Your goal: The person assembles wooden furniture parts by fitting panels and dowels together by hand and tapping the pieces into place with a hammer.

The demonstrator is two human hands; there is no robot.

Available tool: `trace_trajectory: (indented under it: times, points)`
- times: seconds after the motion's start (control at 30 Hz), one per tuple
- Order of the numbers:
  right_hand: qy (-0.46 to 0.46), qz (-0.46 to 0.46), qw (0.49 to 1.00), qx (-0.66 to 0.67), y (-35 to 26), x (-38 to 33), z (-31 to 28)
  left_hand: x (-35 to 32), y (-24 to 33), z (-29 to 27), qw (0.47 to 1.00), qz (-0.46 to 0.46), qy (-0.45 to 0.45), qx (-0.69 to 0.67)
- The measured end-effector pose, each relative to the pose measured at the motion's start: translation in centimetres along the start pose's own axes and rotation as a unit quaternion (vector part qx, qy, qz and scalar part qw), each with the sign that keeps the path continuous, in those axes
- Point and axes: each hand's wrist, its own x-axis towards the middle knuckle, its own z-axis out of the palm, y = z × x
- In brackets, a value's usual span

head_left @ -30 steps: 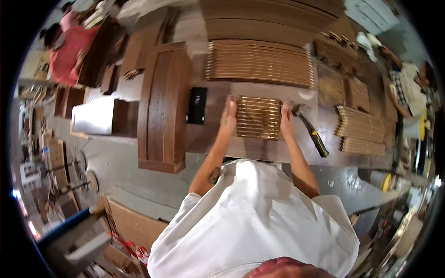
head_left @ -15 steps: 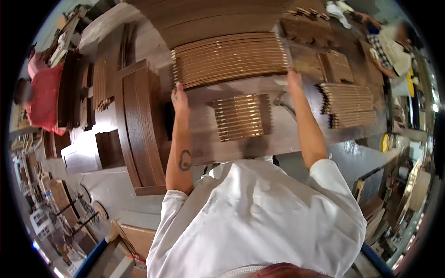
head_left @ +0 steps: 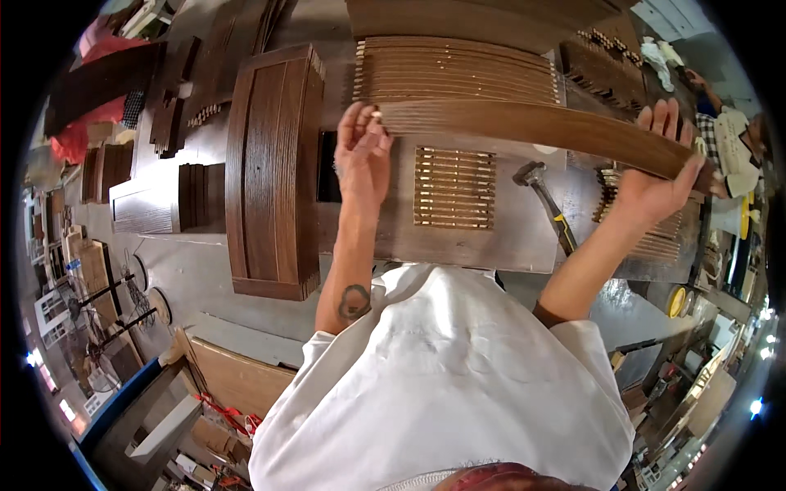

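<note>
Here the person lifts a long dark wooden slat (head_left: pixel 532 127) above the surface (head_left: pixel 491 241), holding it by both ends. The left hand (head_left: pixel 363 155) closes its fingers on the slat's left end, thumb and fingertips pinched around the wood. The right hand (head_left: pixel 659 176) supports the right end: the palm lies under the slat with the fingers spread upward behind it, so the hand is open against the wood rather than wrapped round it. The slat runs across the view, curving slightly and dipping toward the right, and it hangs just in front of a wide row of similar slats (head_left: pixel 458 69) lying side by side farther back on the surface. Below the lifted slat, between the two forearms, lies a smaller bundle of short slats (head_left: pixel 454 186) with pale ends. A hammer (head_left: pixel 547 200) lies just right of that bundle, its head toward the far side. To the left stands a dark curved wooden panel (head_left: pixel 274 168), reaching past the near edge of the surface. Another stack of slats (head_left: pixel 647 237) lies at the right, partly hidden by the right forearm
</note>
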Motion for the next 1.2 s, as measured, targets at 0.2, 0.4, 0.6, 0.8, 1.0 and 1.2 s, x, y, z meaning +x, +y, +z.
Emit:
trace_trajectory:
  times: [0.2, 0.4, 0.6, 0.8, 1.0, 1.2]
  points:
    - [-0.259, -0.042, 0.962, 0.072, -6.2, 3.8, 2.9, -0.5, -4.4, -5.8, 0.93, 0.011, -0.083, 0.358]
    - [-0.434, 0.074, 0.897, 0.038, -1.4, 5.4, 4.4, -0.5, -7.4, -14.0, 0.803, 0.072, -0.059, 0.588]
    - [-0.475, 0.131, 0.87, 0.028, 5.3, 1.2, 5.7, -0.9, -9.1, -11.6, 0.743, 0.208, -0.152, 0.618]
    - [-0.445, 0.138, 0.885, 0.006, 8.1, 0.0, 7.5, -1.1, -8.3, -11.0, 0.74, 0.155, -0.125, 0.643]
    - [-0.431, 0.164, 0.887, 0.015, 9.0, 0.8, 8.6, -0.9, -8.8, -10.4, 0.68, 0.163, -0.118, 0.705]
    - [-0.429, 0.158, 0.889, -0.012, 9.3, 1.2, 9.1, -0.8, -8.8, -10.7, 0.716, 0.18, -0.089, 0.669]
